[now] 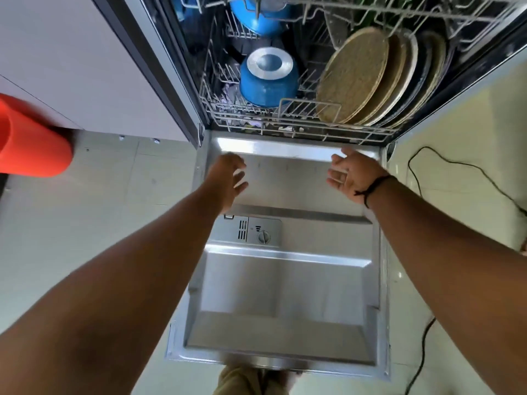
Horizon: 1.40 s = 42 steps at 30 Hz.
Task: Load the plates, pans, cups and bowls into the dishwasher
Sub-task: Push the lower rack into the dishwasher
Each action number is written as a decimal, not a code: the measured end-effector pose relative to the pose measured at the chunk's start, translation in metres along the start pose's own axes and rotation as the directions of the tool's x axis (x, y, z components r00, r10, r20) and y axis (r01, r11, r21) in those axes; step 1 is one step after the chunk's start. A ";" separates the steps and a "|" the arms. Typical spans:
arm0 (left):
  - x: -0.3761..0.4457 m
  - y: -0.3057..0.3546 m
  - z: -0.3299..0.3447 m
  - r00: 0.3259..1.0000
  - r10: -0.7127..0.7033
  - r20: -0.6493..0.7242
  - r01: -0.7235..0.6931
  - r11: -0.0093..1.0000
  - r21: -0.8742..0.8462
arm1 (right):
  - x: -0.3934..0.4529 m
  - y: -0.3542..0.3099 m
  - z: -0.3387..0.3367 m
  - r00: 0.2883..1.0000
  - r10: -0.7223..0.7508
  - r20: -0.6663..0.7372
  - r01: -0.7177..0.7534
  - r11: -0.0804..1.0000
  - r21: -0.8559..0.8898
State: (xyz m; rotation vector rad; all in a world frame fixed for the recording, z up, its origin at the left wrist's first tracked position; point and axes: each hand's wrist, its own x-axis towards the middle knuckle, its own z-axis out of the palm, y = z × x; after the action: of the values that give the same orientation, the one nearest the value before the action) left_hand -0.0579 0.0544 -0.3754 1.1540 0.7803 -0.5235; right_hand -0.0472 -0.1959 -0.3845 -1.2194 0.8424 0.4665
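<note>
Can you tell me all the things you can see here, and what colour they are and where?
blue bowl: one, blue, upside down, lower rack left
second blue bowl: one, blue, upper rack
plates: several, tan, upright, lower rack right
lower rack: one, grey wire, inside dishwasher
dishwasher door: one, silver, open flat
orange object: one, far left
cable: one, black, floor right
left hand: open, over door
right hand: open, over door

Bright, even daylight — glare on the dishwasher door, blurry hands, fisheye warp at the edges.
</note>
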 end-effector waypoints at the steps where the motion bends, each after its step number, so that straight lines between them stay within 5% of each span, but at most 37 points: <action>1: -0.004 -0.004 -0.004 1.000 -0.009 -0.022 0.009 1.000 -0.011 | -0.005 0.004 0.000 1.000 0.022 -0.012 -0.022 1.000 -0.005; 8: -0.026 0.024 0.003 1.000 -0.028 -0.014 0.027 0.999 -0.029 | -0.029 -0.021 0.006 0.987 0.086 -0.135 -0.100 0.989 -0.104; 11: -0.038 0.051 0.026 0.985 0.174 -0.020 -0.162 0.947 0.277 | -0.042 -0.050 0.017 0.950 -0.204 -0.238 0.058 0.860 -0.506; 12: -0.041 0.059 0.033 0.949 0.313 0.031 -0.285 0.814 0.505 | -0.049 -0.061 0.022 0.870 -0.421 -0.257 0.179 0.754 -0.632; 14: -0.049 0.075 0.044 0.789 0.554 0.267 -0.484 0.292 0.825 | -0.072 -0.084 0.034 0.570 -0.806 -0.160 0.409 0.447 -0.796; 16: -0.060 0.100 0.059 0.544 0.675 0.498 -0.563 -0.146 0.813 | -0.088 -0.114 0.045 0.235 -0.972 0.029 0.433 0.078 -0.898; 17: -0.063 0.116 0.068 0.434 0.691 0.578 -0.573 -0.283 0.769 | -0.091 -0.130 0.048 0.167 -0.982 0.094 0.384 -0.023 -0.923; 19: -0.063 0.143 0.086 0.352 0.673 0.651 -0.512 -0.444 0.736 | -0.089 -0.158 0.052 0.276 -0.949 0.149 0.231 -0.085 -0.969; 21: -0.058 0.162 0.098 0.424 0.634 0.647 -0.404 -0.507 0.761 | -0.080 -0.177 0.047 0.467 -0.863 0.193 0.079 -0.177 -0.981; 23: -0.050 0.167 0.099 0.524 0.585 0.619 -0.293 -0.558 0.776 | -0.073 -0.187 0.041 0.559 -0.794 0.237 0.034 -0.263 -0.964; 31: -0.077 0.158 0.105 0.604 0.598 0.526 -0.223 -0.507 0.833 | -0.101 -0.193 0.039 0.647 -0.709 0.281 0.101 -0.286 -0.953; 35: -0.115 0.119 0.083 0.611 0.579 0.540 -0.273 -0.486 0.830 | -0.130 -0.149 0.017 0.644 -0.709 0.287 0.150 -0.250 -0.956; 42: -0.207 0.041 0.035 0.756 0.434 0.490 -0.298 -0.438 0.848 | -0.222 -0.052 -0.008 0.690 -0.654 0.310 0.194 -0.245 -0.950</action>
State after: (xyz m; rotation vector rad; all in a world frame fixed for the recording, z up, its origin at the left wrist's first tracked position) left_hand -0.1497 0.0304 -0.1834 2.9871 -0.4464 -0.3744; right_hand -0.1501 -0.1930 -0.1813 -3.0413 -0.0096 0.1423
